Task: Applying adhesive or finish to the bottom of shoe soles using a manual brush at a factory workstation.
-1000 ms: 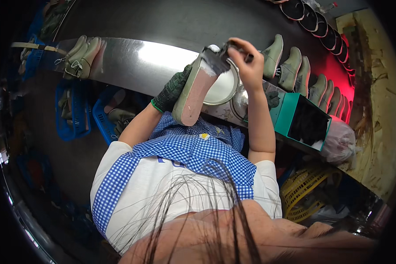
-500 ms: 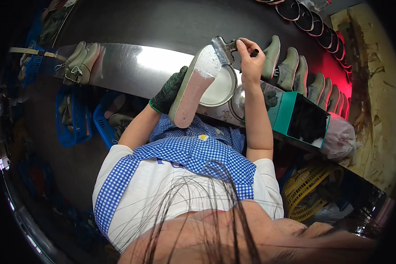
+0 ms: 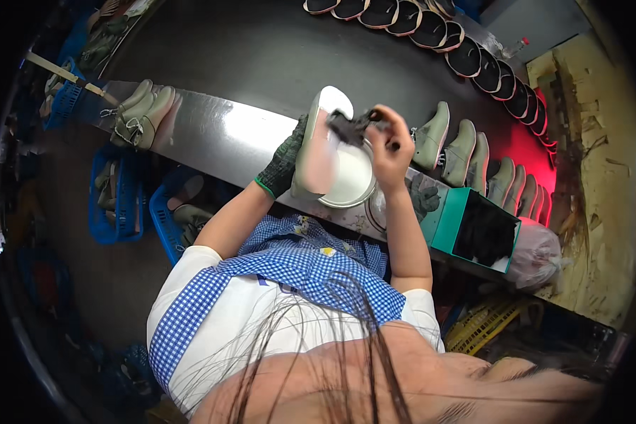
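My left hand [image 3: 285, 164], in a dark green knit glove, grips the side of a shoe [image 3: 316, 166] turned sole up. White liquid coats the toe part of the sole, while the heel part shows pale pink and blurred. In my bare right hand [image 3: 391, 152] is a dark brush [image 3: 357, 127], its head blurred by motion at the right edge of the sole. Just below the brush sits a round pot [image 3: 353, 177] of white liquid, partly hidden by the shoe.
Finished-looking green shoes [image 3: 484, 152] line the bench to the right, with a pair [image 3: 145, 116] at the left. A teal box [image 3: 445, 226] holding dark material stands right of my forearm, beside a plastic bag [image 3: 537, 258]. Blue baskets [image 3: 113, 201] are lower left.
The shoe has tilted more upright, and white now covers its toe. My right hand and the brush have moved down along the sole's right side. The whole view has shifted slightly.
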### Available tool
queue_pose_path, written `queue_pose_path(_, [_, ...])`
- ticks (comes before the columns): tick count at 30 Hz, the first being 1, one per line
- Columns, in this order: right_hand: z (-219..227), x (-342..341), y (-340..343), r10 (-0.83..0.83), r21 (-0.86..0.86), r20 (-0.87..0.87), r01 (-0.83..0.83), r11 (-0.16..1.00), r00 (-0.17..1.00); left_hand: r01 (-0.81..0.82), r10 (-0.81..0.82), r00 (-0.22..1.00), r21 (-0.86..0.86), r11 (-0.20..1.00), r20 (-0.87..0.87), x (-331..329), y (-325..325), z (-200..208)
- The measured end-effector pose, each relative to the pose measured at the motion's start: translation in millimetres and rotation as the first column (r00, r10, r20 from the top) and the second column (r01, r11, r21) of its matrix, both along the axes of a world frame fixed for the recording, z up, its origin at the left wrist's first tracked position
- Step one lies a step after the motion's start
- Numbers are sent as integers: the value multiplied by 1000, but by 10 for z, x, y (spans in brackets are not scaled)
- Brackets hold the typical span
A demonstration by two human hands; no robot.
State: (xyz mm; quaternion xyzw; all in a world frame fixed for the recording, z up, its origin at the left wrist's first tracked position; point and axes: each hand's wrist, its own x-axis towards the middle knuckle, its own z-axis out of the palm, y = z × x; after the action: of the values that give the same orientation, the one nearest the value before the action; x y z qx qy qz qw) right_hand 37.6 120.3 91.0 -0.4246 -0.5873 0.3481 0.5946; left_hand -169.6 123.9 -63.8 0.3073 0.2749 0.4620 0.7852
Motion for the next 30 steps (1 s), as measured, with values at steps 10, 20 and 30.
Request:
queue_pose_path(10, [164,106,171,183,141,273,-228,963,944,-49,35,945,-33,998,-326,-47,76,348])
queue_pose_path(20, [87,10,-390,59,188,268,-112,976,962,-145,122,881,-16,989,-456,-47,101,758])
queue_pose_path(30, [-117,75,-134,198,-43,28,-197,980,980,-240,171,951,-263,935,-257,68,200,979])
